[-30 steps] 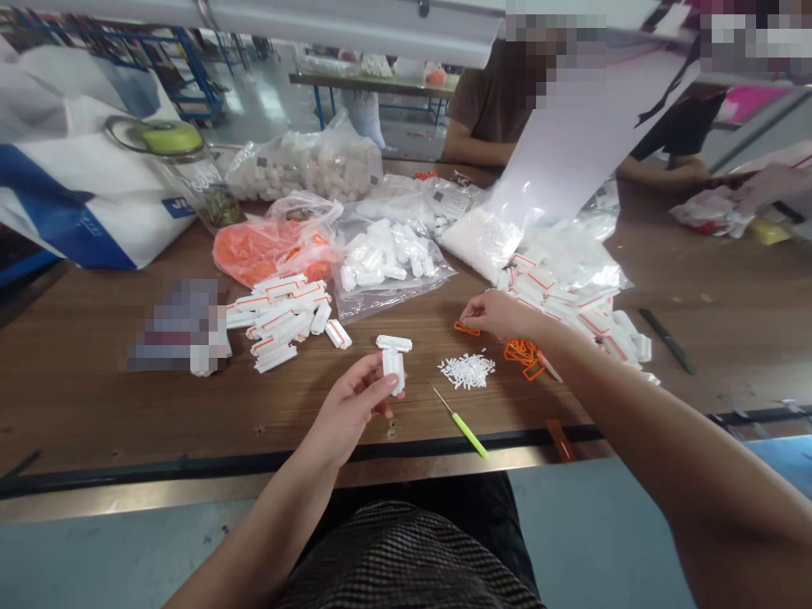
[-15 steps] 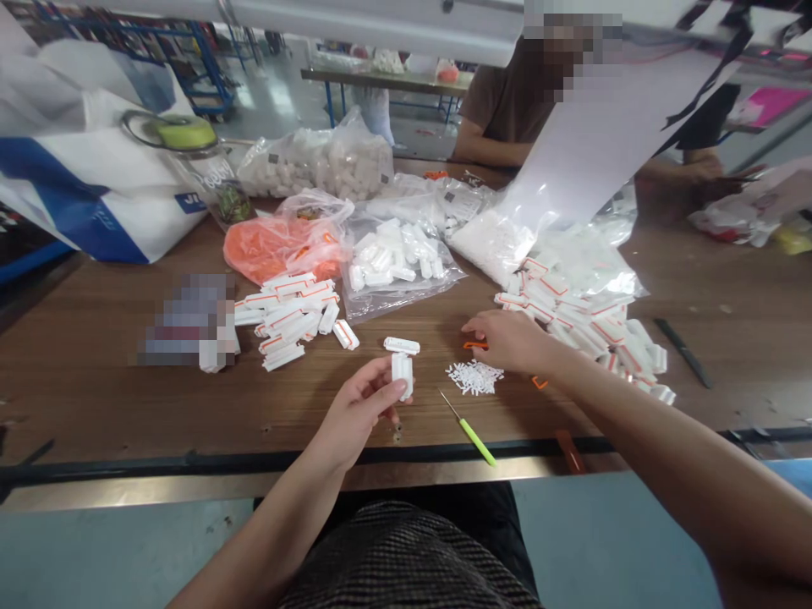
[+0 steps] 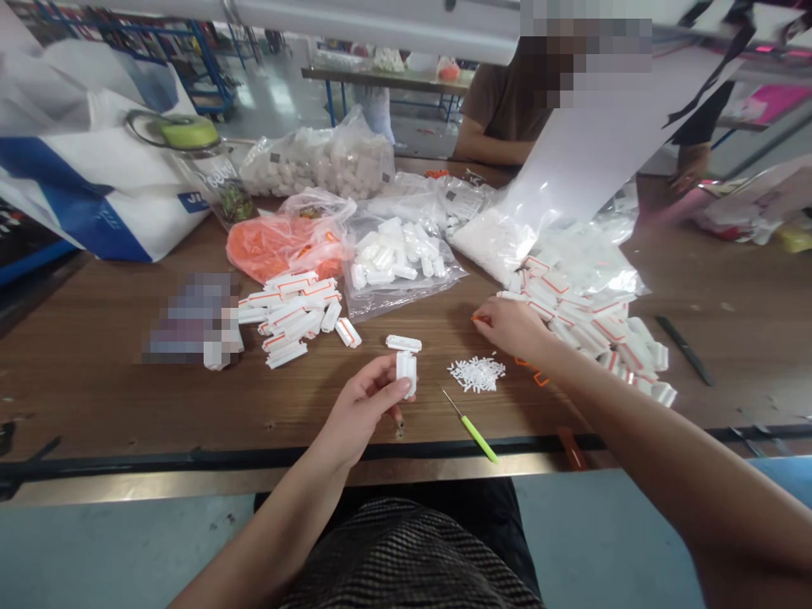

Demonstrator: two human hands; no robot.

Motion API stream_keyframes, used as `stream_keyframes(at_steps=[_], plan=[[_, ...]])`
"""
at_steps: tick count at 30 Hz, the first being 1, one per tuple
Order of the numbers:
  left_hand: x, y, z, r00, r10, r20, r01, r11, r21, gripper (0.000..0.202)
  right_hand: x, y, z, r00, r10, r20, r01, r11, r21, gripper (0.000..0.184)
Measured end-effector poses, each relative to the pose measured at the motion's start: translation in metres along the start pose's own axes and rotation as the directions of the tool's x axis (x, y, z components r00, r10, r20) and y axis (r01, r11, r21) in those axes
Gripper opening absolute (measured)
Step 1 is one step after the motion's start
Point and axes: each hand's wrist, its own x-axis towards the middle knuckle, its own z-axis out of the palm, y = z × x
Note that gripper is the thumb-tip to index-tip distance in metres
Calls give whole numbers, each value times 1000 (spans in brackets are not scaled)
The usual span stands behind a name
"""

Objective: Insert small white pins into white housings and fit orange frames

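My left hand (image 3: 371,397) pinches a small white plastic housing (image 3: 407,369), held upright just above the tabletop. Right behind it lies another white housing (image 3: 403,343) on its side. My right hand (image 3: 511,326) is closed, with the tip of a thin orange plastic frame (image 3: 475,318) showing at its fingertips; the rest of that piece is hidden. In front of this hand is a heap of tiny white pegs (image 3: 477,373). Two loose orange frames (image 3: 540,379) lie beside my right forearm. A green-handled pick (image 3: 478,437) rests nearer me.
White housings with orange trim are piled at left (image 3: 292,317) and right (image 3: 596,326). Behind stand a bag of white housings (image 3: 397,254), an orange-filled bag (image 3: 266,245) and a bottle (image 3: 219,182). A dark flat tool (image 3: 685,351) lies at right. Another person (image 3: 495,118) sits opposite.
My right hand has drawn back slightly from the peg heap, away from me, with the orange frame at its fingertips. My left hand keeps its white housing almost in place.
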Motion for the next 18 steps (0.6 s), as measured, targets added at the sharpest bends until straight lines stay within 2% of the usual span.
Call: stream_keyframes(at_steps=[5, 9, 15, 18], plan=[[0, -1, 1, 1000, 7, -4, -7, 1000, -19, 38, -6, 8, 0, 999, 10, 31, -13, 997, 78, 36], [0, -1, 1, 1000, -12, -11, 12, 1000, -26, 40, -9, 5, -2, 1000, 12, 18, -13, 999, 52, 26], [-2, 1, 3, 1000, -20, -18, 20, 1000, -17, 38, -6, -4, 0, 998, 49, -34, -48, 998, 31, 20], [-3, 1, 5, 1000, -5, -13, 5, 1000, 4, 36, -16, -15, -7, 993, 101, -62, -87, 976, 198, 15]])
